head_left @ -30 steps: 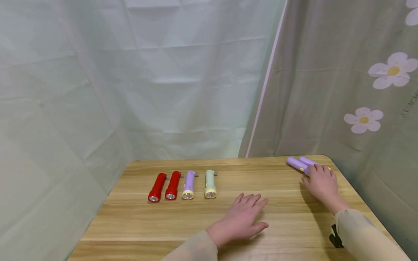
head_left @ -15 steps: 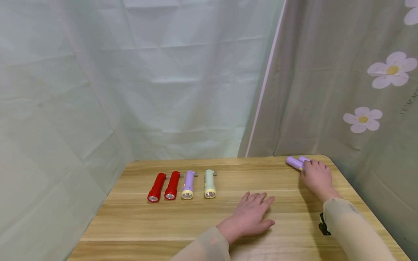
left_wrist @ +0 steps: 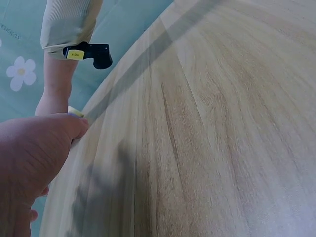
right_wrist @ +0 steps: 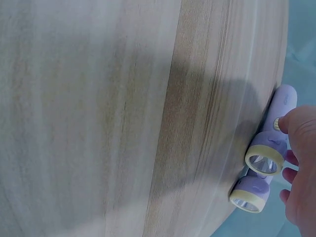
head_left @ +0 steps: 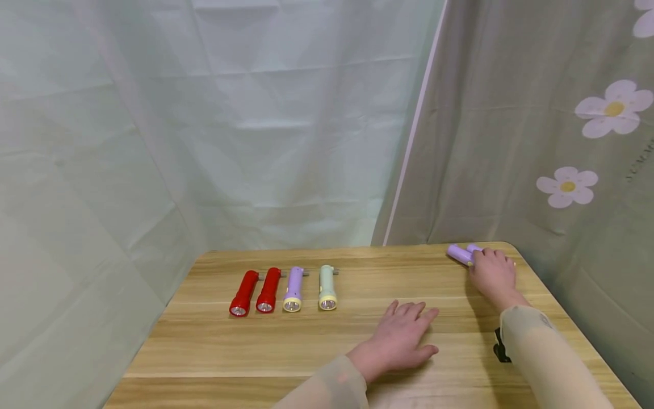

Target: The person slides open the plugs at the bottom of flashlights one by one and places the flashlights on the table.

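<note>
At the far right corner of the table two purple flashlights lie side by side, slanted. My right hand (head_left: 494,278) covers most of both in the head view. In the right wrist view its thumb is on the yellow switch of the nearer purple flashlight (right_wrist: 282,106), with the fingers bent down along the opposite side, gripping it. The other purple flashlight (right_wrist: 249,195) lies close beside, its yellow-rimmed lens showing. My left hand (head_left: 401,341) is just above the tabletop in front, fingers spread, holding nothing; its shadow falls on the wood in the left wrist view.
On the left of the wooden table (head_left: 204,346) stands a row of flashlights: a red one (head_left: 244,292), another red one (head_left: 268,291), a purple one (head_left: 293,289) and a pale green one (head_left: 327,288). Curtains (head_left: 306,142) hang behind the table.
My right hand has shifted a little left and away from me, further over the purple flashlights. The left hand has drifted to the right, fingers still spread. The row stays put.
</note>
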Action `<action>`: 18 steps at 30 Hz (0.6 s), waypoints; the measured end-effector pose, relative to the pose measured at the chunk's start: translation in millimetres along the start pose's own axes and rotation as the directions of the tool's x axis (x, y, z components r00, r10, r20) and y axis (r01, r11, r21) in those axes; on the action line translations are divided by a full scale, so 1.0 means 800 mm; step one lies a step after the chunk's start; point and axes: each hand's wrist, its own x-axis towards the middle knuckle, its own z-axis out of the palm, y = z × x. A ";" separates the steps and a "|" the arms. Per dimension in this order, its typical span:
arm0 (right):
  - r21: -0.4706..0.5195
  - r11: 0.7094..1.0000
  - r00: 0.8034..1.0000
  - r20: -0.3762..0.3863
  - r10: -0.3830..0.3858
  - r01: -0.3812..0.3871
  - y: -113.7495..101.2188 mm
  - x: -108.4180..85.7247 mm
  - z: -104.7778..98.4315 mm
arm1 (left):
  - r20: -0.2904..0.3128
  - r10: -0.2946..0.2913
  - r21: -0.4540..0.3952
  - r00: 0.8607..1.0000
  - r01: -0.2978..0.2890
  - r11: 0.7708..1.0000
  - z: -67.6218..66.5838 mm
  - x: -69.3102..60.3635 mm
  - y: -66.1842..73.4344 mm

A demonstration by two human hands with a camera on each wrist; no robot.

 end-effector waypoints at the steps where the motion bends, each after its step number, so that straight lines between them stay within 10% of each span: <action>1: -0.002 1.000 1.000 0.004 0.000 0.000 -0.001 0.001 0.000 | 0.003 0.000 0.000 1.000 0.000 1.000 0.000 0.000 0.000; 18: -0.033 0.999 0.999 0.047 -0.017 0.019 0.001 0.008 0.007 | 0.005 0.008 0.011 1.000 -0.008 1.000 0.001 0.000 0.000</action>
